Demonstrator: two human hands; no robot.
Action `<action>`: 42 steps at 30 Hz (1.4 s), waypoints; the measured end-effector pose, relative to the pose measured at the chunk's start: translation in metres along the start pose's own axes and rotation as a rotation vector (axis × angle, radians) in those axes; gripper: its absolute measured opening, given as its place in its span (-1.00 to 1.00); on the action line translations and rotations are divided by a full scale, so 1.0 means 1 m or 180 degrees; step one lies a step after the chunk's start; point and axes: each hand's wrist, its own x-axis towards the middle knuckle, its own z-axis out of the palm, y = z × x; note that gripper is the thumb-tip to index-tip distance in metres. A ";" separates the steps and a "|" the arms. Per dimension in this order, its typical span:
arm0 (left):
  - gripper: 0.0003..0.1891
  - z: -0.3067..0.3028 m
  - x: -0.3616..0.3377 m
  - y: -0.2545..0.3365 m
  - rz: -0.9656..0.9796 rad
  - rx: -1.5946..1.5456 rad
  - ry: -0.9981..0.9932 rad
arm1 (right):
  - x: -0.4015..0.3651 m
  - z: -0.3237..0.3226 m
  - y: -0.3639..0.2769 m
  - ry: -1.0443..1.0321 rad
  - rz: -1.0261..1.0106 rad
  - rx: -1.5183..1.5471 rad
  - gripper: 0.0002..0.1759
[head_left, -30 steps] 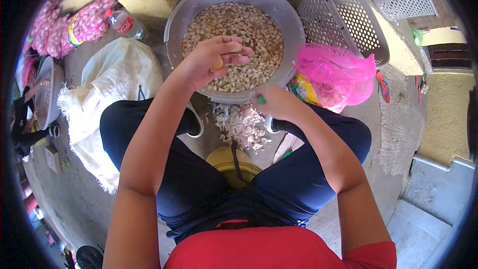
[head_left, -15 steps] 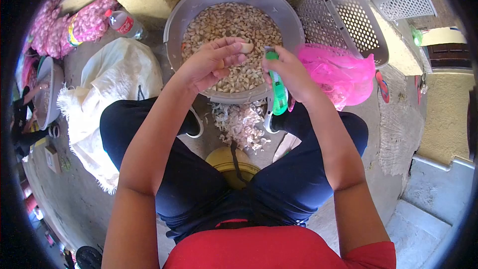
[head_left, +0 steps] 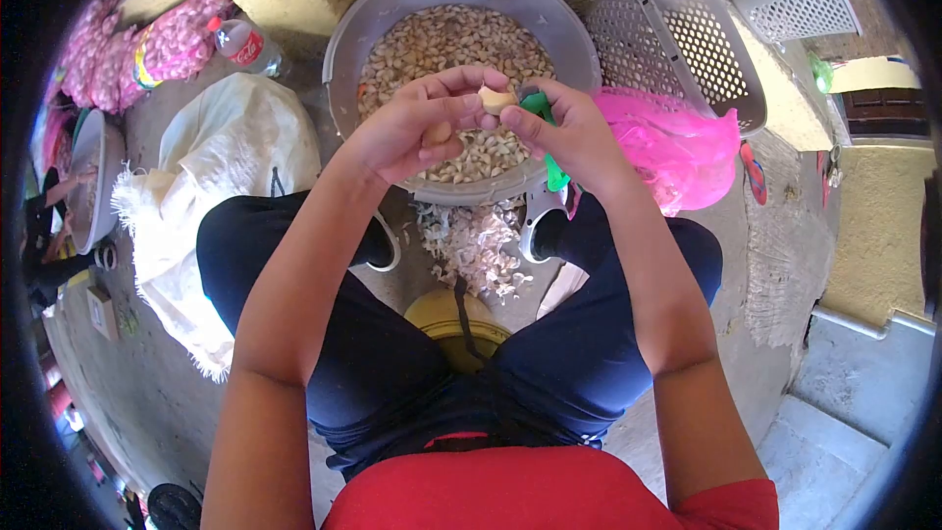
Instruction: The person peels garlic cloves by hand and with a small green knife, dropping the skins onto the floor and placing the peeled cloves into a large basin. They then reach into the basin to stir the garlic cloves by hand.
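Between the fingertips of my left hand (head_left: pixel 425 123) is a pale garlic clove (head_left: pixel 497 100). My right hand (head_left: pixel 567 128) is wrapped round a green utility knife (head_left: pixel 537 106), its thumb meeting the clove; the fingers cover much of the handle. Both hands are held above a large grey tub (head_left: pixel 339 59), which contains many garlic cloves (head_left: pixel 451 34) in what looks like water. Below the tub's near rim, a heap of papery garlic skins (head_left: pixel 481 245) lies on the floor between my feet.
To the right of the tub are a pink plastic bag (head_left: pixel 677 152) and a grey perforated basket (head_left: pixel 711 49). At left stand a white woven sack (head_left: pixel 221 147), a Coca-Cola bottle (head_left: pixel 250 47) and pink net bags of garlic (head_left: pixel 177 39). Another person's hand (head_left: pixel 83 173) shows at a basin (head_left: pixel 101 182).
My right hand has moved left and up to the clove, and the knife has turned so less of its handle shows. The clove now shows a yellower side.
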 end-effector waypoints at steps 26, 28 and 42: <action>-0.71 0.001 -0.002 -0.001 -0.0095 0.0113 -0.0124 | -0.003 0.004 0.002 0.0133 -0.0605 -0.0646 -0.55; -0.71 0.002 -0.002 -0.001 -0.0055 0.0122 -0.0190 | -0.002 0.004 0.004 0.0150 -0.0607 -0.0730 -0.54; -0.71 -0.001 0.005 -0.013 0.0240 -0.0108 0.0321 | -0.003 0.012 -0.002 0.0496 -0.0834 -0.1746 -0.61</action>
